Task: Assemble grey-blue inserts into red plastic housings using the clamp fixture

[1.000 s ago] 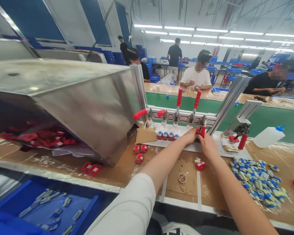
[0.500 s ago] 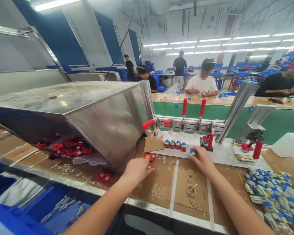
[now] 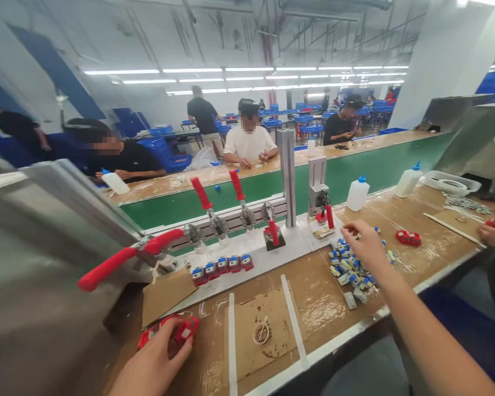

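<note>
Red parts under left hand; right hand now at pile

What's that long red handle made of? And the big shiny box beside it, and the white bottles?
The long red handle probably has a rubbery plastic sleeve: matte, smooth, evenly red. The big box looks like sheet steel: grey, with blurry reflections. The white bottles seem soft plastic: cloudy and blue-capped.

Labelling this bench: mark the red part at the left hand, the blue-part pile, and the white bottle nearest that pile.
red part [image 3: 187, 329]: head view, red top.
blue-part pile [image 3: 348, 272]: head view, middle of heap.
white bottle [image 3: 357, 195]: head view, its body.
</note>
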The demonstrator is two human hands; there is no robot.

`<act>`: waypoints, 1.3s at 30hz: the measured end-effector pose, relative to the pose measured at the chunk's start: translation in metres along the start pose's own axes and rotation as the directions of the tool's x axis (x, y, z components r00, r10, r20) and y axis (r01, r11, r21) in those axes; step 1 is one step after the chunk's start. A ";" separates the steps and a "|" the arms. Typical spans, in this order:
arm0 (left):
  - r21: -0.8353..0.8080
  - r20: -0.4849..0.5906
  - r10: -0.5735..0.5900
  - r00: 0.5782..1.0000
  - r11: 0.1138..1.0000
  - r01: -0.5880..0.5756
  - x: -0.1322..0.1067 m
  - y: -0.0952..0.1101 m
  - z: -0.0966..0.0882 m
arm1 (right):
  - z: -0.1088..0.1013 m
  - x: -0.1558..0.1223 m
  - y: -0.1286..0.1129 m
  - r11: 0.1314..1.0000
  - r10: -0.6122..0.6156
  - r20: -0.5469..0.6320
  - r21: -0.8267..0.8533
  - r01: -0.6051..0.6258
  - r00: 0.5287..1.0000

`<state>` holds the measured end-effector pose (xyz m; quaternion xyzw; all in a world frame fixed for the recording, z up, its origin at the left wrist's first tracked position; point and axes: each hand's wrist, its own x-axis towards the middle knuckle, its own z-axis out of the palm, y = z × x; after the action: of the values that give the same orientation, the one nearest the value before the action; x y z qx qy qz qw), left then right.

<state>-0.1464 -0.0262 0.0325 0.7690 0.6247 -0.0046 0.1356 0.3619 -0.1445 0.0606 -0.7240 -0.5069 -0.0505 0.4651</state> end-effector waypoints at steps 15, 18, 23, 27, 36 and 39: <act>-0.588 -0.254 0.509 0.823 0.594 -0.549 0.059 0.113 0.064 | 0.133 -0.098 -0.124 0.908 -0.368 0.807 0.204 0.367 0.462; -0.622 -0.256 0.535 0.805 0.546 -0.561 0.058 0.109 0.067 | 0.140 -0.093 -0.125 0.842 -0.461 0.803 0.261 0.473 0.377; -0.681 -0.198 0.514 0.835 0.540 -0.494 0.061 0.107 0.071 | 0.141 -0.088 -0.125 0.789 -0.563 0.766 0.386 0.479 0.311; -0.693 -0.197 0.537 0.820 0.515 -0.504 0.063 0.107 0.070 | 0.145 -0.087 -0.112 0.849 -0.529 0.742 0.474 0.235 0.413; -0.672 -0.160 0.554 0.817 0.545 -0.501 0.062 0.110 0.067 | 0.174 -0.077 -0.091 0.755 0.071 0.533 0.524 -0.394 0.843; -0.684 -0.150 0.551 0.821 0.541 -0.489 0.063 0.110 0.067 | 0.180 -0.078 -0.090 0.745 0.067 0.559 0.523 -0.414 0.826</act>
<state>-0.0157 -0.0002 -0.0211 0.8083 0.3158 0.2391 0.4355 0.1829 -0.0624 -0.0272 -0.5763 -0.4961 0.3747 0.5305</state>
